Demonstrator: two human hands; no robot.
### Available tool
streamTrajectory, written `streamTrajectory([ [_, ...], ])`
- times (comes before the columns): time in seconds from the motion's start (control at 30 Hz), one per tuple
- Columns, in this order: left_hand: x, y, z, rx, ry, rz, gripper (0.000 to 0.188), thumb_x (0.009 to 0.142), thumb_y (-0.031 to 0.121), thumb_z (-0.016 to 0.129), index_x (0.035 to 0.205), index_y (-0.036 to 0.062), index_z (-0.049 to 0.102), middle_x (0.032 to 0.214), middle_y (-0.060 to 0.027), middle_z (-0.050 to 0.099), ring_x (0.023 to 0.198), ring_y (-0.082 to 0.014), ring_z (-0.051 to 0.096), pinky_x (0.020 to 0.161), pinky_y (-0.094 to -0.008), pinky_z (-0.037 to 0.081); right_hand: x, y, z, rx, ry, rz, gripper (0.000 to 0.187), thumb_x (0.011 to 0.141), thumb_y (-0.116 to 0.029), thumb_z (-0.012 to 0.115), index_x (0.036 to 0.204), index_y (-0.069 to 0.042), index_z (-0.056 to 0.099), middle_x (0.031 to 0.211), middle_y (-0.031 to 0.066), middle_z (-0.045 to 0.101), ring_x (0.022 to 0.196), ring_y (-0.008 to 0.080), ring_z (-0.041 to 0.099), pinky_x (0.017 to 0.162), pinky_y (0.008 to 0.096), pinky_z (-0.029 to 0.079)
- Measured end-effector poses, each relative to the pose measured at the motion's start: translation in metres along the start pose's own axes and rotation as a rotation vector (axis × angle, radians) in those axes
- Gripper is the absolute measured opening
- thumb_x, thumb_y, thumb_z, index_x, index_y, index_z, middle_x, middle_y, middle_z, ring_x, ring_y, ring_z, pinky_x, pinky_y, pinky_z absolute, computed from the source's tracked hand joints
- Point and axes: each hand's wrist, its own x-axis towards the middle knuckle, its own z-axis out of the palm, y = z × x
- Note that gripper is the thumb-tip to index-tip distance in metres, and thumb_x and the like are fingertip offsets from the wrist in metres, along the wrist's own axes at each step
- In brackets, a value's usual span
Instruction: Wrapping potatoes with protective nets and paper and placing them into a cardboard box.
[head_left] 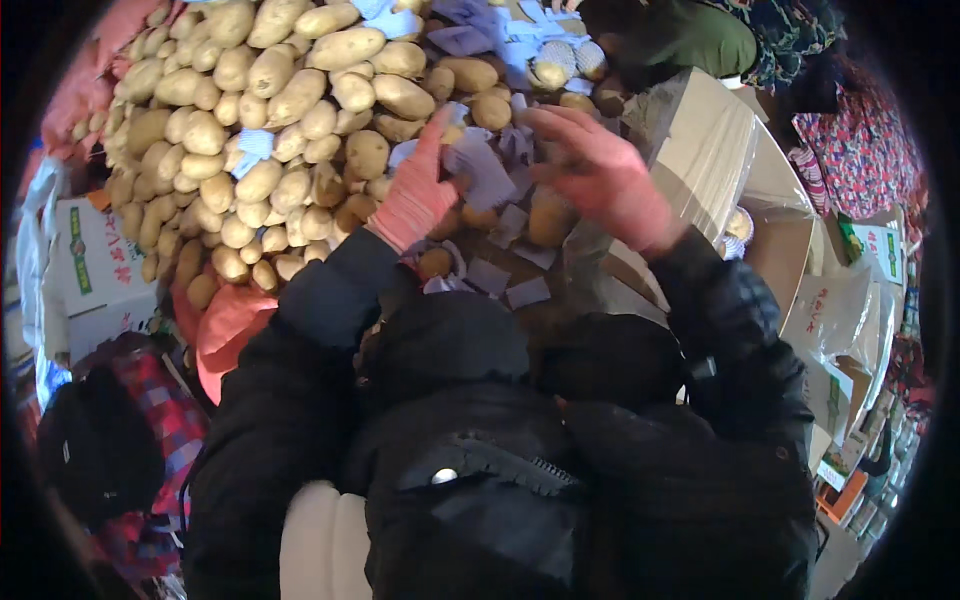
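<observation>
Left hand: the left hand (418,192), in a pink knit glove, reaches up into the heap; its grip is partly apart, fingers stretched upward, touching a pale purple paper wrap (482,168) just to its right; whether it pinches the wrap I cannot tell.
Right hand: the right hand (600,175), also gloved in pink, hovers palm down with its grip spread apart, holding nothing visible.
Potato under right grip: 1 brown potato (548,218) lies just below and left of the right grip, close to it; contact cannot be told.
Potato heap: the potato heap (250,130) spreads left of and above the left grip, many tan potatoes lying against each other.
Loose papers: more purple paper squares (500,275) lie below both grips, between the 2 forearms.
Cardboard box: an open cardboard box (720,150) lined with clear plastic sits just right of the right grip.
Sleeves: black padded jacket sleeves (300,330) run from the lower edge to both wrists.
Other person: a person's patterned sleeve (790,40) shows above the right grip, well apart.
</observation>
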Motion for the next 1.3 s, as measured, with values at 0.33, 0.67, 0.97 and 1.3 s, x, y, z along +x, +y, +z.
streamTrajectory([
  [0.33,-0.059,0.019,-0.03,-0.618,-0.233,-0.11,0.076,0.087,0.004,0.06,0.154,0.0042,0.022,0.136,-0.0076,0.048,0.123,-0.0162,0.048,0.106,-0.0315,0.038,0.008,-0.025,0.048,-0.031,-0.181,-0.349,0.022,0.082,-0.012,0.069,0.103,-0.01,0.064,0.11,0.0111,0.061,0.093,0.0342,0.063,0.078,0.0395,0.053],
  [0.67,-0.003,-0.157,-0.02,0.114,0.22,-0.412,0.05,0.083,0.015,0.068,0.128,-0.0014,0.055,0.107,-0.0174,0.066,0.098,-0.0252,0.063,0.088,-0.033,0.05,-0.012,0.023,0.073,0.228,-0.436,0.34,0.064,0.082,-0.001,0.062,0.142,-0.013,0.046,0.102,0.0165,0.067,0.093,0.0217,0.066,0.083,0.0335,0.053],
  [0.97,0.079,-0.212,-0.057,0.228,0.318,-0.94,0.08,0.065,0.049,0.084,0.12,-0.0043,0.059,0.122,-0.0263,0.062,0.117,-0.0362,0.06,0.097,-0.0404,0.049,-0.007,0.048,0.072,0.612,-0.274,0.608,0.049,0.09,0.002,0.058,0.136,-0.012,0.056,0.098,0.0032,0.067,0.091,0.0093,0.059,0.079,0.0261,0.05],
  [1.3,-0.004,-0.08,-0.008,-0.639,0.227,-0.325,0.031,0.095,0.025,0.06,0.12,0.0068,0.062,0.108,-0.0048,0.066,0.1,-0.0181,0.062,0.09,-0.0342,0.051,0.008,-0.021,0.05,-0.193,-0.059,0.22,0.059,0.079,-0.024,0.075,0.134,-0.015,0.056,0.124,0.0222,0.057,0.112,0.0352,0.058,0.092,0.0405,0.05],
])
